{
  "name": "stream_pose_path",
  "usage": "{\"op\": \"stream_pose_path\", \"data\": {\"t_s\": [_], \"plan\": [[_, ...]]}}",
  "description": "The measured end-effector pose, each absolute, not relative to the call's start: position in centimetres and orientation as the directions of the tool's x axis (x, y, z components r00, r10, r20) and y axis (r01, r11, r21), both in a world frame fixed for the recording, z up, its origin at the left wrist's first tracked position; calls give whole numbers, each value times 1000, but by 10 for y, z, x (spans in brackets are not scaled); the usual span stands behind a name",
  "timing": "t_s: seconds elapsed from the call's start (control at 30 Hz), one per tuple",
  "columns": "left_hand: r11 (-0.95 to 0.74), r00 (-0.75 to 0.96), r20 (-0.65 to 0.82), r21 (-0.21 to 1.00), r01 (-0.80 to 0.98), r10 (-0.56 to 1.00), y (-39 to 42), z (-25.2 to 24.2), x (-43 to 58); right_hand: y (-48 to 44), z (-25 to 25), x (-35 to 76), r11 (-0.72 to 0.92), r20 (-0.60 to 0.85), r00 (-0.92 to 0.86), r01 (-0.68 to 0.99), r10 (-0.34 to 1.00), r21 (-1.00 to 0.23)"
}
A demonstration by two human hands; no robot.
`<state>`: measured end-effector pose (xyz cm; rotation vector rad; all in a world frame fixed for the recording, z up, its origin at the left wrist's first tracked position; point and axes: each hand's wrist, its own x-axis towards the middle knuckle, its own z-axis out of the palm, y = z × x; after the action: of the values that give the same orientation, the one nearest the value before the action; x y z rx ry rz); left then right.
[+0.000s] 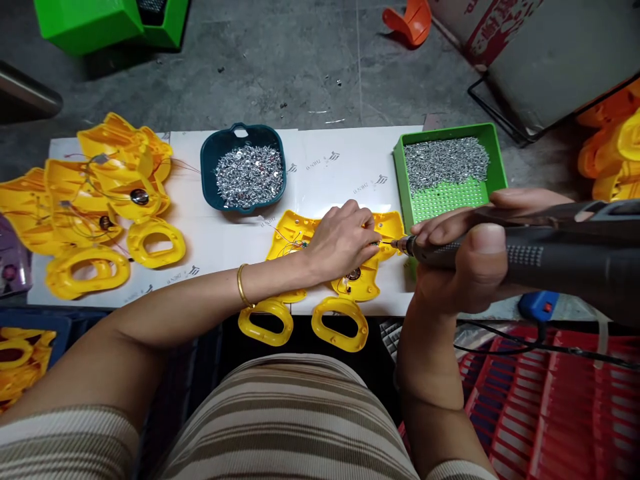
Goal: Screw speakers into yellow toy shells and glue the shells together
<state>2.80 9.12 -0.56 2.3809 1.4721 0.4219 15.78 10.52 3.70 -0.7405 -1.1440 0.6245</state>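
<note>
My right hand (465,253) is wrapped round a dark electric screwdriver (525,257), held nearly level with its bit pointing left. The bit tip reaches a yellow plastic shell (390,227) on the white table. My left hand (343,240) lies over that shell, its fingers pinched together right by the bit; what they hold, if anything, is hidden. A second yellow shell (280,250) with thin wires lies partly under my left wrist. Both shells have loop-shaped handles toward my body. A small round dark part (354,274) sits in the right shell.
A dark teal basin (206,177) holds many small metal screws. Behind my right hand, a green basket (400,167) contains more metal pieces. Wired yellow shells (100,193) are piled at the left. Red crates (530,407) and a black cable (500,347) are at the lower right.
</note>
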Motion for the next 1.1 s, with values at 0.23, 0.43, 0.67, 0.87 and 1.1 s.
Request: {"op": "stream_pose_path", "data": {"t_s": [0.23, 0.43, 0.67, 0.87, 1.1], "plan": [[-440, 443, 91, 397, 805, 892, 91, -6, 27, 105, 44, 155, 599, 568, 285, -25, 772, -801], [-434, 436, 91, 394, 810, 895, 91, -7, 27, 100, 49, 153, 557, 521, 300, -43, 799, -829], [-418, 430, 63, 395, 818, 901, 92, -4, 28, 101, 42, 156, 600, 566, 274, -54, 777, -798], [-418, 431, 67, 416, 808, 900, 93, -7, 29, 109, 33, 157, 630, 592, 272, -71, 758, -774], [-438, 453, 72, 429, 790, 889, 95, -9, 28, 108, 26, 163, 617, 605, 198, 3, 771, -787]]}}
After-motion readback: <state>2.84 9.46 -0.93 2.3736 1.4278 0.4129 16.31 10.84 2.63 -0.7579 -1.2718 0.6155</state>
